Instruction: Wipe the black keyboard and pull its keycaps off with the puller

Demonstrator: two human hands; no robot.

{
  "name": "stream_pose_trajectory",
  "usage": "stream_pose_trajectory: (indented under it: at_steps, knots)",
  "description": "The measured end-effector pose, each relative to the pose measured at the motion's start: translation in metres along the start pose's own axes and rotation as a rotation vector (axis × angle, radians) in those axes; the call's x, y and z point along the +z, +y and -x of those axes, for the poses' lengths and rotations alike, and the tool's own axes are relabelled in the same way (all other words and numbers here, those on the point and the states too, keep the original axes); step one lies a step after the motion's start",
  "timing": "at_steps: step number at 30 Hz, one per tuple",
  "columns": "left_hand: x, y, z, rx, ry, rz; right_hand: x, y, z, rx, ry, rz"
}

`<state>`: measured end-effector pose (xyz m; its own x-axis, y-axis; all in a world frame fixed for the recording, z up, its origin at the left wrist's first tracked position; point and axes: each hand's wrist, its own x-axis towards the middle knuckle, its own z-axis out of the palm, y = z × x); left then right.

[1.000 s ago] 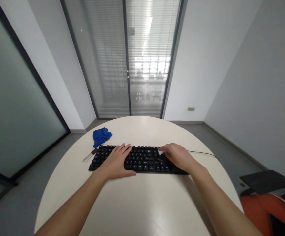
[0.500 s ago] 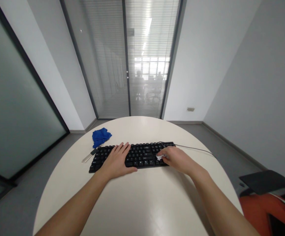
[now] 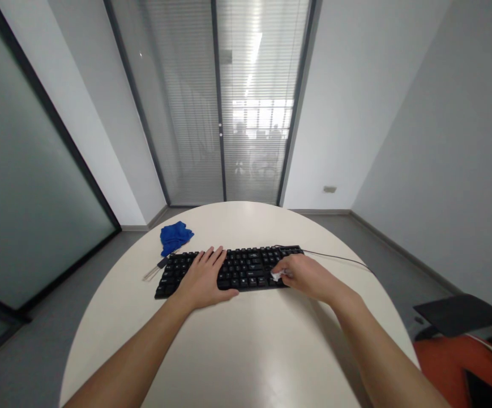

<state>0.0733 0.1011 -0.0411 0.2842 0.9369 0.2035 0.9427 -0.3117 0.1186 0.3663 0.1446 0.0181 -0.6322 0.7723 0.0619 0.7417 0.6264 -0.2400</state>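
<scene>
A black keyboard (image 3: 246, 272) lies across the table in front of me. My left hand (image 3: 205, 279) rests flat on its left half, fingers spread over the keys and thumb along the near edge. At the right part of the keys, my right hand (image 3: 303, 275) pinches a small crumpled white wipe (image 3: 277, 275), pressed down against the keyboard. Whether it is paper or cloth I cannot tell. The hand covers some of the right-end keys.
A crumpled blue cloth (image 3: 175, 237) lies behind the keyboard's left end, near a thin tool with a black part and pale prongs (image 3: 154, 271). A cable (image 3: 334, 256) runs right over the round table (image 3: 237, 351). An orange chair (image 3: 445, 362) stands at lower right.
My right hand, still holding the white wipe, has shifted very slightly to the right. My left hand stays on the keyboard.
</scene>
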Motion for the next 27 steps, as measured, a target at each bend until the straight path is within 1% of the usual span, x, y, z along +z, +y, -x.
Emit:
stream_pose_trajectory:
  at_steps: [13,15,18,19,23,27]
  knots:
    - [0.001,0.001,-0.001,0.001,0.009,0.026,-0.005,-0.012,0.007,-0.020,-0.045,0.021]
    - [0.001,0.001,-0.001,0.003,0.009,0.027,-0.005,-0.012,0.006,-0.032,-0.012,0.013]
    - [0.000,0.001,-0.001,0.002,0.008,0.023,-0.001,-0.010,0.003,-0.068,0.082,0.003]
    - [0.000,0.001,-0.001,0.001,0.007,0.022,0.001,-0.010,0.001,-0.077,0.087,0.000]
    - [0.000,0.001,-0.002,-0.004,0.009,0.027,0.008,-0.009,-0.003,-0.080,0.007,-0.008]
    - [0.001,0.001,-0.002,-0.004,0.012,0.023,0.006,-0.013,-0.002,-0.102,-0.037,-0.010]
